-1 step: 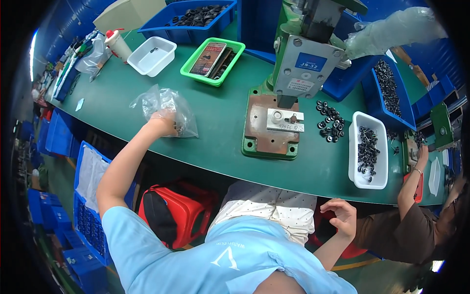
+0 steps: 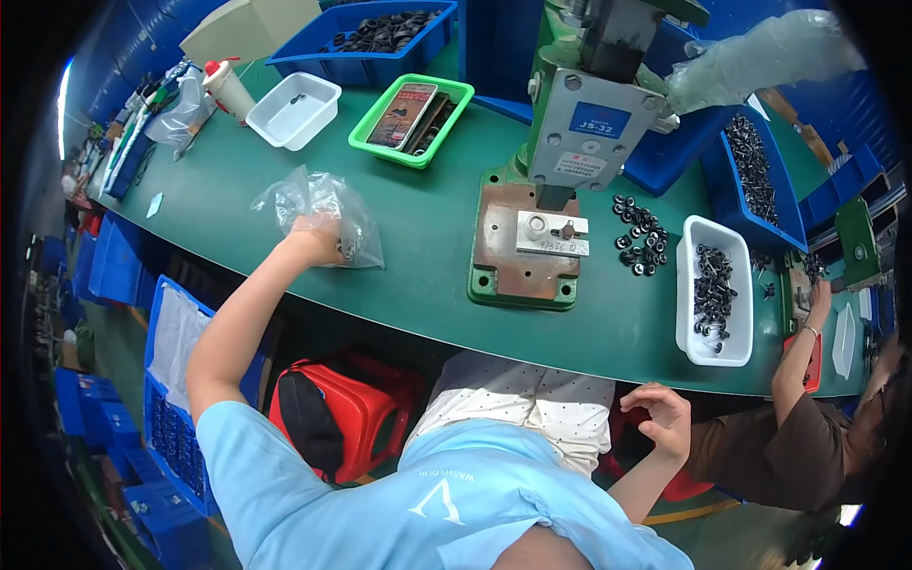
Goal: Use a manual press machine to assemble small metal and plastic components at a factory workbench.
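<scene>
My left hand (image 2: 318, 236) reaches into the mouth of a clear plastic bag (image 2: 366, 237) lying on the left of the green bench. The bag's crumpled film and glare cover the fingers, and small dark parts show faintly beside them. My right hand (image 2: 665, 418) hovers off the bench's front edge, empty, its fingers loosely curled and the thumb apart. In the middle stands a green hand press (image 2: 589, 123), with a light metal fixture block (image 2: 553, 235) on its base. Several black round parts (image 2: 643, 237) lie loose right of the press.
A white tray (image 2: 686, 285) of black-headed pins stands right of the loose parts, with a blue bin (image 2: 708, 185) behind. Farther back are a green basket (image 2: 356, 142) holding a phone, a white tray (image 2: 332, 114) and a cup (image 2: 230, 90). Another person's arm (image 2: 793, 356) works at the far right.
</scene>
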`<action>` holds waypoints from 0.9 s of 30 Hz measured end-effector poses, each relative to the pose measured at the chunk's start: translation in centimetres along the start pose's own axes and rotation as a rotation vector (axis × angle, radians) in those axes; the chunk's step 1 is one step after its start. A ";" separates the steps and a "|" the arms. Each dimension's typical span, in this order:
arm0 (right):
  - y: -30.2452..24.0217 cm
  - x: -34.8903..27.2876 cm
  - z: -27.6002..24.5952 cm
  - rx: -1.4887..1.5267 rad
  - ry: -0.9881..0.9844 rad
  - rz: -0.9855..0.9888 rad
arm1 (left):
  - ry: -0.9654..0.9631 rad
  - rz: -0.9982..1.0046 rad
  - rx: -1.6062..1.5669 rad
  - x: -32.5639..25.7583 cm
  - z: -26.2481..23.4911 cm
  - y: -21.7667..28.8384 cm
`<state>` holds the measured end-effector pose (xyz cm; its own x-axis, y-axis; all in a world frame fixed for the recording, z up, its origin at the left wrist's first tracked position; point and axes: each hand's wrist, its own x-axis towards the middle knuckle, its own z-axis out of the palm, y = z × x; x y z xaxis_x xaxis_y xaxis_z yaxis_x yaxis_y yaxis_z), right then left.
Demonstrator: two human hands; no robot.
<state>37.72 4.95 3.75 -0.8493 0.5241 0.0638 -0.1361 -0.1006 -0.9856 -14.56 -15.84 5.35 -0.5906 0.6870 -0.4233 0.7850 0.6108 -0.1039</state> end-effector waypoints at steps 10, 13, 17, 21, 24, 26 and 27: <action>1.8 0.4 -0.2 0.097 0.062 0.050 | -0.027 0.155 0.279 1.8 1.1 0.7; 2.4 0.3 -0.1 0.080 0.093 0.081 | 0.019 0.169 0.194 1.7 1.0 0.5; 2.8 0.2 -0.1 0.078 0.117 0.094 | 0.189 0.153 0.044 1.7 0.7 -0.8; 2.8 0.4 -0.3 0.060 0.149 0.123 | 0.240 0.105 -0.354 2.5 0.5 -2.1; 2.9 0.6 -0.3 0.055 0.152 0.142 | 0.370 0.023 -0.510 2.3 1.7 -2.0; 3.0 0.8 -0.2 0.059 0.170 0.151 | 0.447 -0.018 -0.541 2.5 2.0 -1.8; 3.1 0.9 -0.2 0.058 0.169 0.156 | 0.392 -0.024 -0.587 2.6 1.9 -2.0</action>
<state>36.59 5.27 0.71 -0.7658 0.6317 -0.1206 -0.0431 -0.2374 -0.9705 -17.30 -16.02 2.72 -0.7167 0.6948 -0.0602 0.6057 0.6630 0.4399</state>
